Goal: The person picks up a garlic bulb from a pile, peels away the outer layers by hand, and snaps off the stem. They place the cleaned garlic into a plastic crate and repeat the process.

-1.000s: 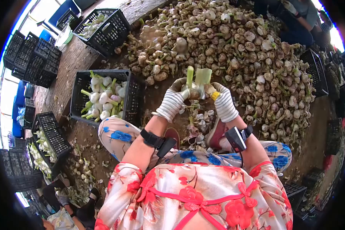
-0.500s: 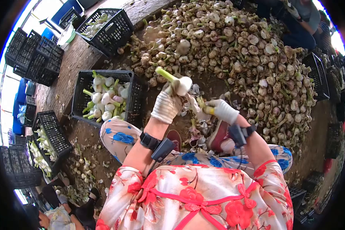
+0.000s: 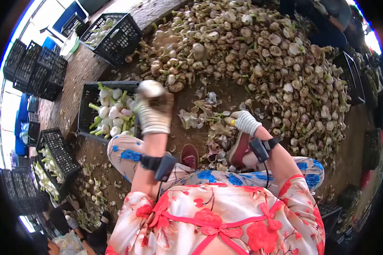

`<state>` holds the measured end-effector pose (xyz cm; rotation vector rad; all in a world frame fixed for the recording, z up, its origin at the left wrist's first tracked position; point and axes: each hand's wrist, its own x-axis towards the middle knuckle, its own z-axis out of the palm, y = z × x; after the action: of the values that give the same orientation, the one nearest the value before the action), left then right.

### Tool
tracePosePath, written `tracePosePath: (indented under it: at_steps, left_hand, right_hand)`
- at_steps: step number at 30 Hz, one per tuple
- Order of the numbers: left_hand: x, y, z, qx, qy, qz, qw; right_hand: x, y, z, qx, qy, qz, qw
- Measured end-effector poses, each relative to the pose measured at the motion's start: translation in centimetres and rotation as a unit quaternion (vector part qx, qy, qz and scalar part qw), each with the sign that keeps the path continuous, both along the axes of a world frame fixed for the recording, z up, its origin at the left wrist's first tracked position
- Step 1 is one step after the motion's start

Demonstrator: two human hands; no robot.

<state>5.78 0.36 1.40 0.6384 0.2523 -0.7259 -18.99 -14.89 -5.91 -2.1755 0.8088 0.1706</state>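
Note:
My left hand (image 3: 154, 114), in a striped white glove and smeared by motion, is closed around a pale garlic bulb (image 3: 151, 89). It is at the right edge of a black plastic crate (image 3: 81, 112), which holds several cleaned garlic bulbs (image 3: 115, 113) with green stems. My right hand (image 3: 246, 122), also gloved, has its fingers pressed together over the ground. Something small and yellow shows at its fingertips, too little to name. Below and beside it lie loose garlic skins (image 3: 191, 119).
A large heap of uncleaned garlic (image 3: 247, 51) spreads ahead and right. Another crate of garlic (image 3: 119, 40) stands at the upper left, with stacked black crates (image 3: 40, 70) further left. A tilted crate (image 3: 60, 148) is at lower left. Other people sit at upper right and lower left.
My left hand has moved left with the garlic bulb, from over the skins to the crate's edge. Skins have dropped to the ground. My right hand has stayed nearly in place.

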Motion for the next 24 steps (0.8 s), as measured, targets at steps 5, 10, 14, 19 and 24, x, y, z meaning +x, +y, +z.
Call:
tracePosePath:
  at_steps: [5,10,14,19,24]
  left_hand:
    - [3.1,1.9,0.1,-0.029,-0.006,0.071,0.997]
    - [-2.0,-3.1,-5.4,0.085,0.008,-0.109,0.99]
    - [-5.0,-4.5,-8.6,0.033,0.022,-0.228,0.973]
    - [-5.6,-4.9,-9.1,0.129,0.061,-0.244,0.959]
    - [-5.8,-5.6,-9.7,0.171,0.094,-0.305,0.932]
  right_hand:
    - [-0.7,-4.1,-3.2,-0.103,-0.018,-0.08,0.991]
    - [-1.7,-12.2,-5.8,-0.113,-0.04,-0.312,0.942]
    - [-0.8,-18.8,-7.8,-0.126,0.102,-0.351,0.922]
    - [1.9,-24.2,-10.0,-0.067,0.117,-0.423,0.896]
    - [2.4,-19.2,-6.2,0.182,-0.246,-0.469,0.828]
